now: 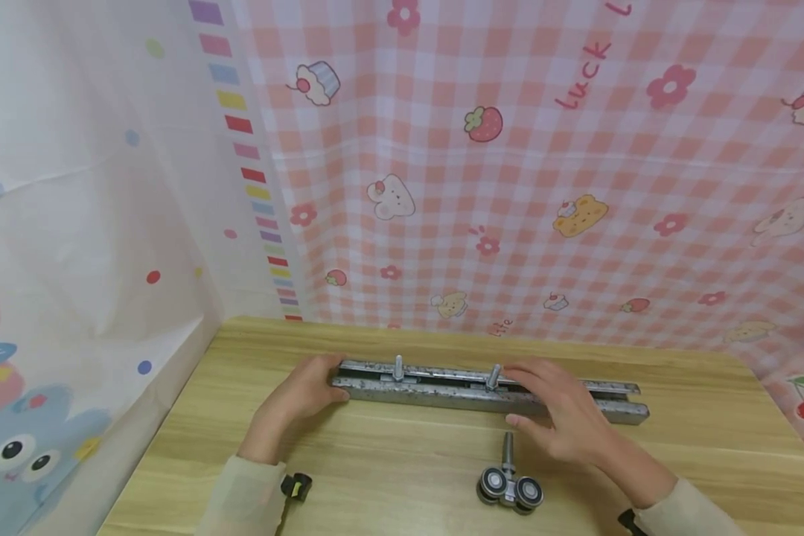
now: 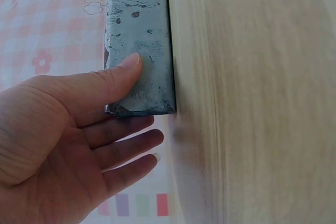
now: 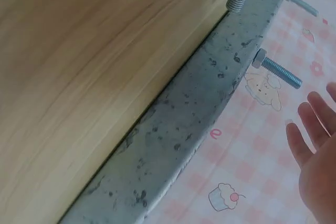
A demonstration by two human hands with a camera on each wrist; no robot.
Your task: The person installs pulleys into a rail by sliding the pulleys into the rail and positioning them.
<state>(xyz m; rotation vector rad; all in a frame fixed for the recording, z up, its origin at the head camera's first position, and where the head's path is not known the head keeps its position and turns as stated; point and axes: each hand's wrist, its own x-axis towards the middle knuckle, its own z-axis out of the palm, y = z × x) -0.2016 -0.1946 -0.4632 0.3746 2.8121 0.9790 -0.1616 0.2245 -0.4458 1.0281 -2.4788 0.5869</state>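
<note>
grey, scuffed metal on that rail, which lies on the table and runs from the left hand across past the right hand. the left hand's got its end pinched, thumb on the near face, fingers round the back. right hand isn't gripping anything that i can see: fingers and thumb apart over the rail, fingertips just beside the right bolt.

looks partway along to me. two bolts stand up out of the slot, the right one by those fingertips and the left bolt between the hands, closer to the left. can't tell if there are wheels under them, the rail hides it. the roller is outside the rail, on the near side of the right hand, stem pointing at the rail. so i'd call it two in, one out.

room-wise, the rail's other end sticks out beyond the right hand with nothing over it, and the table carries on past both ends. tighter behind the hands: just a strip of wood, then the checked cloth. bare wood on the near side between the wrists, roller aside; the table's near edge is out of my sight.
</note>
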